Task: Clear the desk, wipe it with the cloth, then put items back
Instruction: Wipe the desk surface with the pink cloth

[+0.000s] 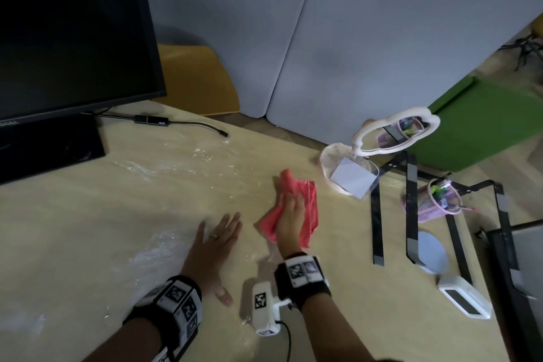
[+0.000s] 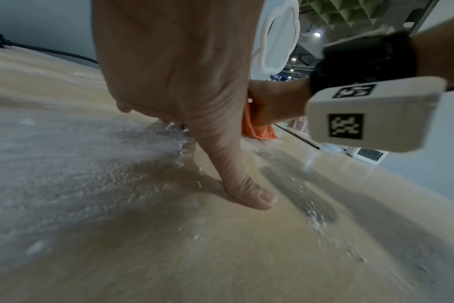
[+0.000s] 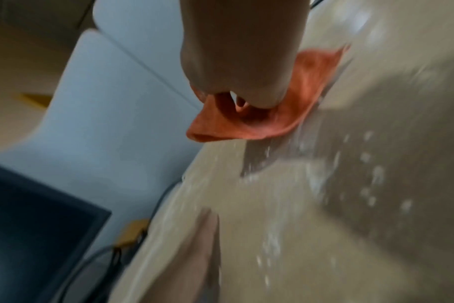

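Observation:
A red cloth point(image 1: 310, 203) lies bunched on the wooden desk point(image 1: 123, 214), right of centre. My right hand point(image 1: 289, 214) presses down on it, fingers and thumb curled into the folds. In the blurred right wrist view the cloth point(image 3: 246, 129) folds up round the thumb under my right hand point(image 3: 241, 51). My left hand point(image 1: 217, 241) lies flat on the desk just left of the cloth, fingers straight and holding nothing. The left wrist view shows my left hand point(image 2: 182, 61) with its thumb tip on the wood, and the cloth point(image 2: 257, 129) behind it. White powdery streaks point(image 1: 152, 247) cover the desk to the left.
A black monitor point(image 1: 58, 23) stands at the back left with an adapter cable point(image 1: 152, 120) beside it. To the right are a cloud-shaped mirror point(image 1: 396, 132), a clear container point(image 1: 349, 176), a pink mesh pen cup point(image 1: 432, 200), a black stand frame point(image 1: 411, 200) and a white digital clock point(image 1: 467, 300).

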`<state>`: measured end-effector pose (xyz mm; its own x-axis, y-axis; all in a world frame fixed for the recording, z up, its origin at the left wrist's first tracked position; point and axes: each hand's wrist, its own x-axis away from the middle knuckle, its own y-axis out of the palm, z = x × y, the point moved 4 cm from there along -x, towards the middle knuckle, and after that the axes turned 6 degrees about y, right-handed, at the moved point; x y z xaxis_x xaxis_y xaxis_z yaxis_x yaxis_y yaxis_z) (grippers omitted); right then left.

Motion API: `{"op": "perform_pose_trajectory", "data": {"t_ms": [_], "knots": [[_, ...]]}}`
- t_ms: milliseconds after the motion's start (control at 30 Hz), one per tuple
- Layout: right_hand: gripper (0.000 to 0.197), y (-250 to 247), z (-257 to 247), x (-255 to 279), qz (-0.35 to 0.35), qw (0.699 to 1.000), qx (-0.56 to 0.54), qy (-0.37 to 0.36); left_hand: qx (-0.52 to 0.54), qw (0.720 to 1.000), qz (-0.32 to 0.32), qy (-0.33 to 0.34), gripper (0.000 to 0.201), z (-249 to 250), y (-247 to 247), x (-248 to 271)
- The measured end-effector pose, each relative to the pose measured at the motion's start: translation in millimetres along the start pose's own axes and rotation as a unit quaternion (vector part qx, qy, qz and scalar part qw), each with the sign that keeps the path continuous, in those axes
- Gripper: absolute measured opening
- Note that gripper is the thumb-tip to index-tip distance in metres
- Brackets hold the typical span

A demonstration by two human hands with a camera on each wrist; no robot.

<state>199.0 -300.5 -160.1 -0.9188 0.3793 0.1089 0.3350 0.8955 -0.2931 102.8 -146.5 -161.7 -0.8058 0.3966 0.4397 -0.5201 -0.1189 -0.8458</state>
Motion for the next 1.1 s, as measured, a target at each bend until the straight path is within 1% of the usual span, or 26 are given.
{"op": "perform_pose_trajectory", "data": {"t_ms": [33, 67, 100, 133, 167, 233, 267, 333, 400, 433, 467, 500, 567, 600, 633, 700, 733, 800, 867, 933, 1000, 1067, 1100], "knots": [[0.033, -12, -2, -1, 0.007, 0.996, -0.083, 0.044, 0.0, 1.0, 0.0, 0.001, 0.151, -1, 0, 1], [0.038, -23, 2, -4, 0.008, 0.982, -0.161, 0.097, 0.004, 1.0, 0.004, 0.003, 0.151, -1, 0, 2], [0.039, -35, 5, -8, 0.01, 0.967, -0.207, 0.149, 0.012, 1.0, 0.01, 0.004, 0.151, -2, -1, 4], [0.034, -51, 9, -16, 0.018, 0.961, -0.209, 0.178, 0.022, 1.0, 0.019, 0.005, 0.151, -3, -2, 6], [0.029, -64, 5, -20, 0.026, 0.96, -0.206, 0.19, 0.029, 0.999, 0.024, 0.005, 0.15, -4, -4, 7], [0.026, -92, -8, -26, 0.052, 0.97, -0.182, 0.153, 0.026, 0.999, 0.03, -0.002, 0.149, -11, -10, 10], [0.026, -103, -17, -27, 0.058, 0.981, -0.138, 0.122, 0.018, 0.999, 0.03, -0.013, 0.149, -17, -12, 11], [0.025, -111, -36, -28, 0.048, 0.998, -0.042, 0.019, 0.002, 0.999, 0.022, -0.046, 0.148, -32, -14, 13], [0.028, -101, -40, -30, 0.003, 0.998, 0.014, -0.067, -0.004, 0.998, 0.012, -0.069, 0.147, -44, -14, 14], [0.033, -90, -35, -30, -0.038, 0.994, 0.04, -0.097, -0.003, 0.997, 0.008, -0.075, 0.147, -47, -13, 14], [0.038, -75, -21, -31, -0.088, 0.988, 0.07, -0.107, -0.005, 0.997, 0.004, -0.077, 0.147, -49, -12, 13], [0.044, -59, -5, -30, -0.135, 0.981, 0.104, -0.096, -0.01, 0.997, 0.001, -0.076, 0.147, -49, -12, 12], [0.053, -34, 30, -28, -0.168, 0.962, 0.211, -0.032, -0.02, 0.997, -0.002, -0.076, 0.148, -48, -11, 11], [0.057, -25, 37, -27, -0.167, 0.954, 0.25, -0.014, -0.022, 0.997, -0.001, -0.078, 0.147, -48, -11, 11], [0.065, -19, 38, -26, -0.162, 0.948, 0.275, -0.007, -0.024, 0.997, -0.001, -0.079, 0.148, -49, -11, 10], [0.08, -11, 36, -26, -0.151, 0.932, 0.328, -0.008, -0.026, 0.997, -0.009, -0.078, 0.149, -50, -11, 10], [0.08, -7, 35, -28, -0.151, 0.919, 0.364, -0.012, -0.026, 0.997, -0.01, -0.079, 0.15, -51, -10, 9], [0.067, 6, 28, -27, -0.175, 0.897, 0.406, -0.023, -0.027, 0.996, -0.013, -0.078, 0.15, -51, -9, 8], [0.055, 25, 23, -21, -0.214, 0.875, 0.43, -0.062, -0.028, 0.996, -0.017, -0.079, 0.15, -50, -9, 7], [0.051, 39, 21, -17, -0.248, 0.847, 0.455, -0.119, -0.034, 0.996, -0.023, -0.081, 0.15, -50, -9, 8], [0.05, 40, 25, -16, -0.291, 0.817, 0.472, -0.157, -0.037, 0.996, -0.03, -0.081, 0.15, -48, -9, 8], [0.053, 33, 30, -15, -0.33, 0.774, 0.495, -0.217, -0.038, 0.995, -0.034, -0.08, 0.15, -49, -10, 7], [0.055, 27, 31, -14, -0.349, 0.759, 0.494, -0.239, -0.039, 0.995, -0.037, -0.079, 0.15, -49, -10, 7]]}}
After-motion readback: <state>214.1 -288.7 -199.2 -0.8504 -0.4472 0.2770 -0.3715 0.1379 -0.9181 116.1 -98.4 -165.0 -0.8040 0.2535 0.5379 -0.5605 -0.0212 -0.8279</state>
